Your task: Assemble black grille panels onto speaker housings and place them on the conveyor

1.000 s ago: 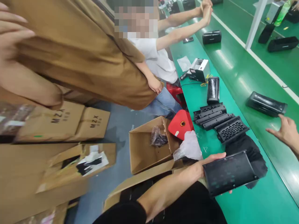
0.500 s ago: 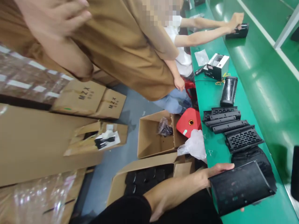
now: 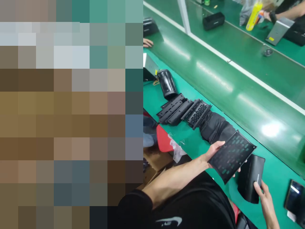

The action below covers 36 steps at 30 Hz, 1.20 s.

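Observation:
My left hand (image 3: 213, 152) is closed on the near edge of a black perforated speaker grille (image 3: 234, 156), thumb on top and fingertips showing underneath. Green from the table shows through several of its slots. To the right, my right hand (image 3: 264, 192) grips the lower end of a black curved speaker panel (image 3: 251, 178) with a small light logo. The panel's upper left part is hidden behind the grille. Beyond my left hand, a crumpled pile of black cloth (image 3: 215, 127) lies on the table beside a row of other perforated grilles (image 3: 199, 111).
A glossy black cylindrical speaker body (image 3: 166, 83) stands past the grilles on the green table (image 3: 190, 143). A phone (image 3: 294, 194) lies at the right. A red stool (image 3: 163, 140) and plastic wrap (image 3: 177, 151) are at the table's near edge. Across the belt, another person's hand (image 3: 265, 16) is near a yellow bottle (image 3: 254, 16).
The view has swung right. My left hand still holds the grille, now turned so its slots show. My right hand, mostly hidden before, is now visible with the curved panel.

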Each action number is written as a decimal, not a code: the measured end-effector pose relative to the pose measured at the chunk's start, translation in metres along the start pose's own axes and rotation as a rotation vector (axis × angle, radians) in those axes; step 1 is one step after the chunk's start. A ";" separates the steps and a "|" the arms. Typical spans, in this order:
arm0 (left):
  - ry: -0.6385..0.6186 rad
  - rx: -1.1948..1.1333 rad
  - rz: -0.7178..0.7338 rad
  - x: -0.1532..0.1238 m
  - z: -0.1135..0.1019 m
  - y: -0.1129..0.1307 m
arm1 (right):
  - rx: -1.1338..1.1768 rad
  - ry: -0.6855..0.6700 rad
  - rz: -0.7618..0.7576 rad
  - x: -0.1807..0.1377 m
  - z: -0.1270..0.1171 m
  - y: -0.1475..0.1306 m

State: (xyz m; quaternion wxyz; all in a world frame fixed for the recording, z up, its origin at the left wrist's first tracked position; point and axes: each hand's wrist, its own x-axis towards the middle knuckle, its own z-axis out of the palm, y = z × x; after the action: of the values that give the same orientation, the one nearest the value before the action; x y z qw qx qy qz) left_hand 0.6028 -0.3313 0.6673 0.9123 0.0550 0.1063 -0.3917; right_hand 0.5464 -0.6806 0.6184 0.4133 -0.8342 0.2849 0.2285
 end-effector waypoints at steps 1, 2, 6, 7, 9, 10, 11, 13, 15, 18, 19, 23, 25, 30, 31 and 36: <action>-0.024 0.010 -0.030 0.008 0.002 -0.003 | 0.011 0.017 -0.006 0.001 -0.008 0.005; -0.048 0.019 -0.048 0.015 0.004 -0.007 | 0.016 0.035 -0.017 0.001 -0.016 0.008; -0.106 0.044 -0.020 0.035 0.010 -0.024 | -0.055 0.124 -0.115 0.001 -0.022 0.008; -0.116 0.056 -0.020 0.040 0.010 -0.030 | -0.110 0.149 -0.138 0.001 -0.020 0.005; -0.141 0.081 -0.050 0.049 0.008 -0.040 | -0.239 0.178 -0.151 0.005 -0.016 -0.002; -0.148 0.089 -0.067 0.053 0.006 -0.046 | -0.293 0.174 -0.137 0.007 -0.018 -0.004; -0.149 0.093 -0.074 0.058 0.002 -0.051 | -0.323 0.159 -0.118 0.009 -0.021 -0.007; -0.146 0.088 -0.047 0.069 -0.006 -0.062 | -0.289 0.114 -0.104 0.013 -0.035 -0.012; -0.152 0.081 0.004 0.081 -0.015 -0.071 | -0.168 0.069 -0.124 0.015 -0.055 -0.021; -0.175 0.089 0.074 0.102 -0.029 -0.082 | 0.016 0.008 -0.140 0.006 -0.086 -0.045; -0.173 0.092 0.096 0.110 -0.032 -0.085 | 0.043 0.001 -0.152 -0.002 -0.095 -0.056; -0.139 0.078 0.134 0.139 -0.027 -0.096 | 0.015 0.039 -0.277 -0.051 -0.111 -0.110; -0.107 0.076 0.126 0.149 -0.014 -0.100 | -0.001 0.067 -0.323 -0.077 -0.109 -0.137; -0.112 0.131 0.268 0.154 0.031 -0.100 | -0.133 0.160 -0.403 -0.109 -0.095 -0.175; -0.137 0.147 0.309 0.153 0.038 -0.099 | -0.165 0.179 -0.419 -0.110 -0.093 -0.178; -0.171 0.201 0.403 0.149 0.056 -0.093 | -0.280 0.205 -0.477 -0.099 -0.091 -0.180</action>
State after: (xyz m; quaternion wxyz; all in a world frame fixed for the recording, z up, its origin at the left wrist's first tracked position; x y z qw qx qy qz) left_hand 0.6435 -0.5103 0.6851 0.9677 0.1321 -0.0239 -0.2134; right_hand 0.6069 -0.6376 0.8311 0.3054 -0.9452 0.0868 0.0765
